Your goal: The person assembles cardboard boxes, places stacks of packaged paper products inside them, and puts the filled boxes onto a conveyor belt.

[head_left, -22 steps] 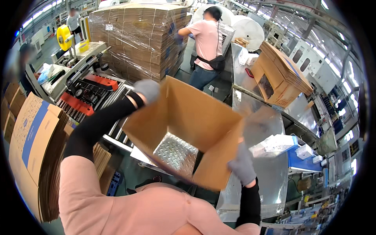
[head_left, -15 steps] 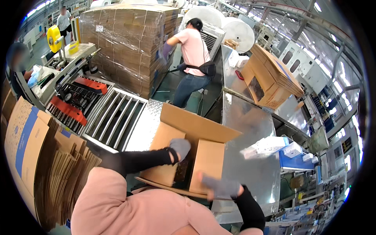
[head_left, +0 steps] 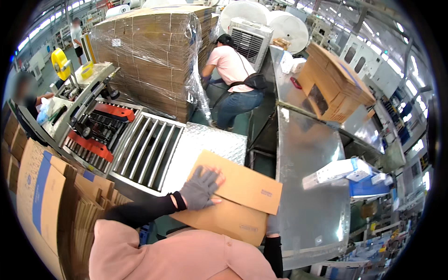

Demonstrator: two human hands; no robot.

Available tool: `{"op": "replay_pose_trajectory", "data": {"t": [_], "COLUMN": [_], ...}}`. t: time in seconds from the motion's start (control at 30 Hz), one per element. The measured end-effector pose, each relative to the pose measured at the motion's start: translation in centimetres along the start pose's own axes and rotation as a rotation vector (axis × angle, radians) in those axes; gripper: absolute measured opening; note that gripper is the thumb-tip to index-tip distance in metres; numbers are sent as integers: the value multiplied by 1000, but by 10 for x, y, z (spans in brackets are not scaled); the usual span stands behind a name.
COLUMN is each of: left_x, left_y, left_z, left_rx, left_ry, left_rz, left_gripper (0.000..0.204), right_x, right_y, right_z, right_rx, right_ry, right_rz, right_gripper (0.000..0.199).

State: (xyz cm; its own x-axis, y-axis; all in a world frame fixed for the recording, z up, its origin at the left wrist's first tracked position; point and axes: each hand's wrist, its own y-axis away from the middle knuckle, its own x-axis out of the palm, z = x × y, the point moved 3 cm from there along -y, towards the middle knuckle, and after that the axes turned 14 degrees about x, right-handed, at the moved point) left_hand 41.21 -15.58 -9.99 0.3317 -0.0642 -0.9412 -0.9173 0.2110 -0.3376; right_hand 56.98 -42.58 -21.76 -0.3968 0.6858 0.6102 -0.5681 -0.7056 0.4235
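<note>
left hand spread across box flaps; best pressed evenly along seam. right hand at box side, grip cannot be told.

Green factory floor, ceiling strip lights, roller conveyor, metal table, white machines

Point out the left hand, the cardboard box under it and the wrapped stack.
Left hand (head_left: pixel 199 189), head view: back of hand.
Cardboard box (head_left: pixel 243 185), head view: far top flap.
Wrapped stack (head_left: pixel 145 63), head view: near side.
</note>
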Motion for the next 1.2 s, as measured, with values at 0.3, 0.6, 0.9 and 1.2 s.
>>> {"op": "replay_pose_trajectory", "data": {"t": [0.3, 0.6, 0.9, 1.2], "left_x": [20, 136, 72, 56], "left_y": [180, 226, 68, 56], "left_z": [243, 149, 114, 94], "left_rx": [-977, -962, -730, -788], "left_ry": [204, 2053, 1603, 602], "left_rz": [197, -971, -304, -309], "left_gripper": [70, 80, 79, 36], "right_x": [-68, 141, 255, 19], "right_y": [-97, 69, -29, 11], "right_z": [-219, 114, -90, 67], "right_rx": [487, -110, -202, -281], "right_ry": [36, 710, 1881, 2171], "right_rz": [-284, 71, 459, -468], "right_gripper": [80, 29, 42, 112]}}
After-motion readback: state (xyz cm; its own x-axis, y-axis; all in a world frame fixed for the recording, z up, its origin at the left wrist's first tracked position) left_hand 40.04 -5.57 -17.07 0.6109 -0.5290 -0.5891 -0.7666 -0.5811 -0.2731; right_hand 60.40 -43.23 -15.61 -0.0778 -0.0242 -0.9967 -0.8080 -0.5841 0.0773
